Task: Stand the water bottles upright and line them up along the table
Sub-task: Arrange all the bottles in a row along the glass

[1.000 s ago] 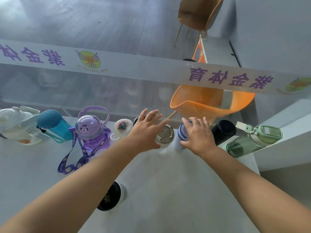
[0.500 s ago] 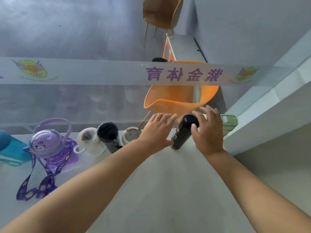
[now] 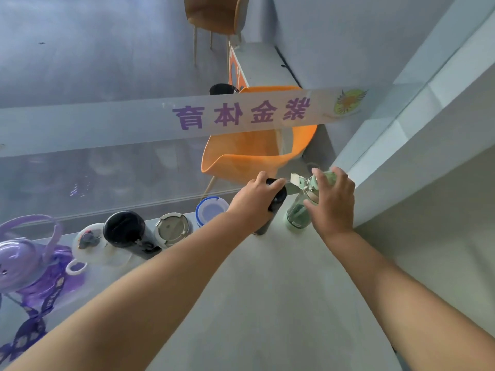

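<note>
Head view: left grip (image 3: 251,207) holds the black bottle (image 3: 276,202); right grip (image 3: 330,203) holds the green bottle (image 3: 298,212) at the bench's (image 3: 267,303) far right corner.

Purple mirrored characters 紫金体育 stand on the frosted glass band (image 3: 160,121).

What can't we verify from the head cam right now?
- Black bottle: the left hand covers most of it, so contact with the table is unseen.
- Green bottle: the right hand hides its far side; grip firmness unclear.
- Purple bottle: cut off by the left frame edge.
- Labels on the tall black flask: too blurred to read.
- Bottles further left along the row: out of frame.
</note>
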